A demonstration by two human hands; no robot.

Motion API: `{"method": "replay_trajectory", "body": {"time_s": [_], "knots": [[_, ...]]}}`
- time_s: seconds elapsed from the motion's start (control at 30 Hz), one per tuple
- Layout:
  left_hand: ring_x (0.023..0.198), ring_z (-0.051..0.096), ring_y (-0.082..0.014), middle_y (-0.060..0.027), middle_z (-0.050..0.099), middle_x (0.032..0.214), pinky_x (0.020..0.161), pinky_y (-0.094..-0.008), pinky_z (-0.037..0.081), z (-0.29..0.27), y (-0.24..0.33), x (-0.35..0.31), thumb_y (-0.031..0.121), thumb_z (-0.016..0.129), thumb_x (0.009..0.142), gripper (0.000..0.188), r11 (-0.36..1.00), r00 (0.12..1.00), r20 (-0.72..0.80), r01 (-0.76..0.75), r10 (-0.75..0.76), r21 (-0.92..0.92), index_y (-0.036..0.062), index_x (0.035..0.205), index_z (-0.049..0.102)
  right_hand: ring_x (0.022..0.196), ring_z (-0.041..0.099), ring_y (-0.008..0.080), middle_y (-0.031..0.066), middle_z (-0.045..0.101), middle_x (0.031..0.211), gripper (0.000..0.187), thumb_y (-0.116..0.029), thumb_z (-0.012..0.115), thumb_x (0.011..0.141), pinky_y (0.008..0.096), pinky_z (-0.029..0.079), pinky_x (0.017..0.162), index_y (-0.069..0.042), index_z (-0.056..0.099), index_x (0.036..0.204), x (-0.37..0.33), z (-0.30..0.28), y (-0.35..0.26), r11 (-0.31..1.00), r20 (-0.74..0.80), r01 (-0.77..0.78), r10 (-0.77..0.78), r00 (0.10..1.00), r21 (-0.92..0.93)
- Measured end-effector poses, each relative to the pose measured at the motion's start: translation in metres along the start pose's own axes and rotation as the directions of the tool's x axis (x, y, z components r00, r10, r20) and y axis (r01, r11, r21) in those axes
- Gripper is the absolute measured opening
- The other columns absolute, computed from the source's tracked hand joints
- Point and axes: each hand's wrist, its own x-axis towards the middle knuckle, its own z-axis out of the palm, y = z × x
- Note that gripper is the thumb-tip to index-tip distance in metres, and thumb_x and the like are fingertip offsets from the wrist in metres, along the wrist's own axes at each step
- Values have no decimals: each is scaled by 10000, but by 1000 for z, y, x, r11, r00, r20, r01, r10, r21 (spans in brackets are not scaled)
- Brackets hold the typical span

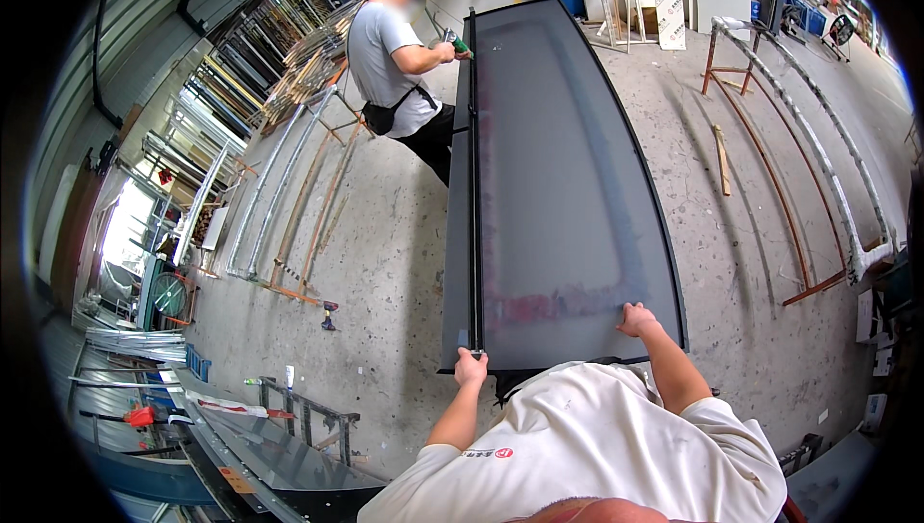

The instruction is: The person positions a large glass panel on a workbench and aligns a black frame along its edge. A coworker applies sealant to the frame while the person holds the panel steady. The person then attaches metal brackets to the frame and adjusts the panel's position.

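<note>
A large dark grey panel with black edging stretches away in front of me, smudged with reddish and bluish marks. Along its left side runs a long black metal bar. My left hand is closed around the near end of this bar, at the panel's near left corner. Over the near right part of the panel, my right hand touches the surface with curled fingers; anything inside them is hidden. Across the panel's far left side, a co-worker holds a green power tool against the bar.
A metal rack with pale padded rails stands to the right, near a wooden strip on the concrete floor. Another rack is at the left, with a cordless drill on the floor nearby. Metal profiles line the left wall.
</note>
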Motion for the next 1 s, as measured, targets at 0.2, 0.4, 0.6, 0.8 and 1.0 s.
{"method": "replay_trajectory", "body": {"time_s": [0.2, 0.4, 0.6, 0.8, 1.0], "knots": [[1073, 692, -425, -216, 729, 1096, 904, -532, 549, 3, -2, 3, 426, 766, 867, 494, 1000, 1000, -6, -16, 15, -11, 98, 1139, 516, 1299, 570, 408, 240, 517, 1432, 665, -465, 744, 888, 460, 494, 1087, -77, 524, 1382, 5, 6, 5, 999, -22, -20, 20, 1000, 38], [1083, 689, -417, -214, 729, 1099, 910, -529, 545, 4, -5, 7, 424, 768, 863, 502, 1000, 1000, 0, -8, 8, -5, 88, 1140, 519, 1311, 561, 405, 241, 515, 1433, 683, -465, 742, 885, 459, 488, 1093, -81, 519, 1403, 5, 5, 1, 1000, -14, -4, 4, 1000, 24], [1086, 689, -413, -208, 729, 1102, 915, -526, 545, 1, 3, 2, 429, 764, 872, 506, 1000, 1000, 17, -13, 13, 0, 88, 1155, 519, 1315, 561, 417, 247, 488, 1457, 707, -444, 761, 891, 464, 498, 1085, -73, 492, 1430, 4, 2, 5, 1000, 9, -5, 5, 1000, 13], [1083, 689, -417, -205, 728, 1112, 912, -530, 546, 2, -3, 3, 430, 765, 869, 515, 1000, 1000, 1, -11, 11, 10, 87, 1161, 516, 1315, 561, 418, 245, 483, 1461, 706, -464, 732, 904, 470, 504, 1077, -79, 483, 1441, 3, 3, 1, 1000, 12, -7, 7, 1000, 18], [1094, 685, -414, -208, 728, 1110, 915, -532, 545, 6, -6, 5, 428, 770, 862, 526, 1000, 1000, 14, 1, -1, 1, 84, 1166, 513, 1311, 564, 417, 244, 484, 1461, 709, -468, 717, 909, 474, 505, 1075, -82, 472, 1452, -1, 1, -1, 1000, 25, -6, 6, 1000, 18]]}}
